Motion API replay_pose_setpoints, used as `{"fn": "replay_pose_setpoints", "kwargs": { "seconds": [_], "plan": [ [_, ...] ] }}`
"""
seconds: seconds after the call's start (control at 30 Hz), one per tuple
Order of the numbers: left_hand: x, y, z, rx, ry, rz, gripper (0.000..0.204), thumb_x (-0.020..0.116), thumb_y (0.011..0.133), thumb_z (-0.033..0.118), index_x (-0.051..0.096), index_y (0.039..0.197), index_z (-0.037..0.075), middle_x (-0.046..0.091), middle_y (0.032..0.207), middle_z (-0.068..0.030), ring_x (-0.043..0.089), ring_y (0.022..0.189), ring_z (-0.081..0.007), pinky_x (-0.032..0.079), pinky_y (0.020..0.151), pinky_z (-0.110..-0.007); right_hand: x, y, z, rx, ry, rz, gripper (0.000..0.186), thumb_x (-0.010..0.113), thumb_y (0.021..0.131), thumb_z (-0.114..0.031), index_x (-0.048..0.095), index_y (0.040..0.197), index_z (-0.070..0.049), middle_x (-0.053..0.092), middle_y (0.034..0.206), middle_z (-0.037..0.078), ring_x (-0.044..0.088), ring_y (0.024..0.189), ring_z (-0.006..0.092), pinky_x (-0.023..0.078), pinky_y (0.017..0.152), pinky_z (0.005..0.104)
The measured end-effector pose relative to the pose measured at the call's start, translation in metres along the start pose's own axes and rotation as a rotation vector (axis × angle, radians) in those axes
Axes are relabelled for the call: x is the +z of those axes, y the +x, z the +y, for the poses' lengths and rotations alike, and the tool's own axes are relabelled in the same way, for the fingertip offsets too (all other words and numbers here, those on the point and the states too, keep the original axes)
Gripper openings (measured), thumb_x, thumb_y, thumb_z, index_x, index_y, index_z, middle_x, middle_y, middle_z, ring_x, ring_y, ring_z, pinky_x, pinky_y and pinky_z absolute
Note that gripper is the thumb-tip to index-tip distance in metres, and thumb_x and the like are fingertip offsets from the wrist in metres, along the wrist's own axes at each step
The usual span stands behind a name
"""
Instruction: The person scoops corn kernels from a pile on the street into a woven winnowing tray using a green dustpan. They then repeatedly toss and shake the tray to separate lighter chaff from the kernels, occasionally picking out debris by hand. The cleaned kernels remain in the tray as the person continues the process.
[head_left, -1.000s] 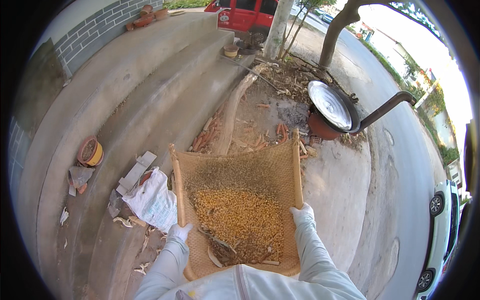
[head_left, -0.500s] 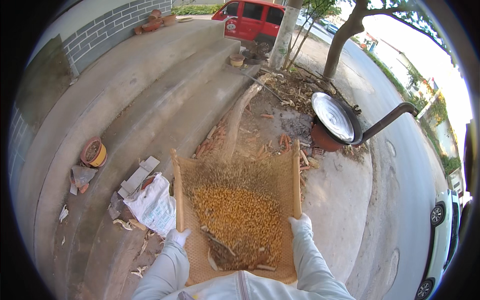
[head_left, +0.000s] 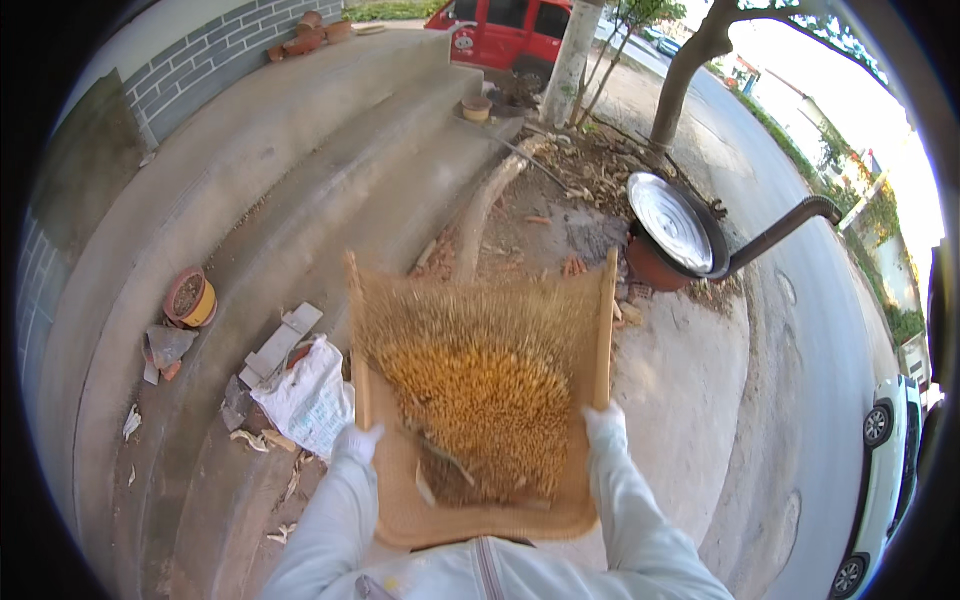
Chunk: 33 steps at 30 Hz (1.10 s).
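Tan basket point(head_left: 440, 518) sits clasped between left fingers point(head_left: 364, 436) and right fingers point(head_left: 600, 420).

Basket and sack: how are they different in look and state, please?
The basket is tan and woven; the sack is white and crumpled. The left hand and right hand hold the basket; the sack lies unheld. The basket bears yellow grain; none shows on the sack.

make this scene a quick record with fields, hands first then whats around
left hand: gloved, gripping the left edge of the woven winnowing basket
right hand: gloved, gripping its right edge
contents: yellow corn kernels, motion-blurred, with darker debris near the wearer
left side: white sack, flowerpot
ahead right: round metal lid, bent stovepipe
background: red vehicle
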<state>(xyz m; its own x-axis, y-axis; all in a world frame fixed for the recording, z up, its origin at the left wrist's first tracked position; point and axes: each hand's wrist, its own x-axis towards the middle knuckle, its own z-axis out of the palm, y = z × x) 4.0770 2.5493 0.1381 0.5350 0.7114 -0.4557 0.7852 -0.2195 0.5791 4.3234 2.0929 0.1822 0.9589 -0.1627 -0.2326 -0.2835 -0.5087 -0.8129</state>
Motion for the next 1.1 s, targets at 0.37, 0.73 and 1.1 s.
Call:
{"fn": "replay_pose_setpoints", "kwargs": {
  "seconds": [0.37,0.73,1.1],
  "plan": [
    [-0.024,-0.017,0.007,0.081,0.068,0.016,0.074,0.086,0.091,0.051,0.072,0.138,-0.005,0.079,0.125,-0.0304,0.074,0.118,-0.0468,0.055,0.108,-0.048,-0.033,-0.038,-0.018,0.024,0.113,0.074,0.025,0.084,0.093,-0.014,0.079,0.113,0.0,0.076,0.088,0.003,0.067,0.076,0.0158,0.055,0.072,0.0358],
    [0.004,-0.022,-0.024,0.044,0.125,-0.075,0.064,0.087,0.087,0.049,0.081,0.122,-0.004,0.081,0.115,-0.0294,0.077,0.115,-0.0425,0.057,0.103,-0.048,-0.009,-0.046,0.059,0.188,-0.099,-0.008,0.034,0.087,0.085,-0.021,0.081,0.112,-0.001,0.082,0.095,0.013,0.077,0.087,0.0246,0.06,0.083,0.04],
    [-0.046,-0.062,0.047,0.021,0.294,0.084,0.065,0.083,0.087,0.06,0.085,0.112,0.0,0.081,0.105,-0.0303,0.08,0.104,-0.0456,0.062,0.092,-0.052,-0.002,-0.016,0.082,0.209,0.194,-0.074,0.033,0.086,0.086,-0.011,0.078,0.116,0.0,0.078,0.093,0.006,0.071,0.079,0.017,0.057,0.073,0.035]
  ]
}}
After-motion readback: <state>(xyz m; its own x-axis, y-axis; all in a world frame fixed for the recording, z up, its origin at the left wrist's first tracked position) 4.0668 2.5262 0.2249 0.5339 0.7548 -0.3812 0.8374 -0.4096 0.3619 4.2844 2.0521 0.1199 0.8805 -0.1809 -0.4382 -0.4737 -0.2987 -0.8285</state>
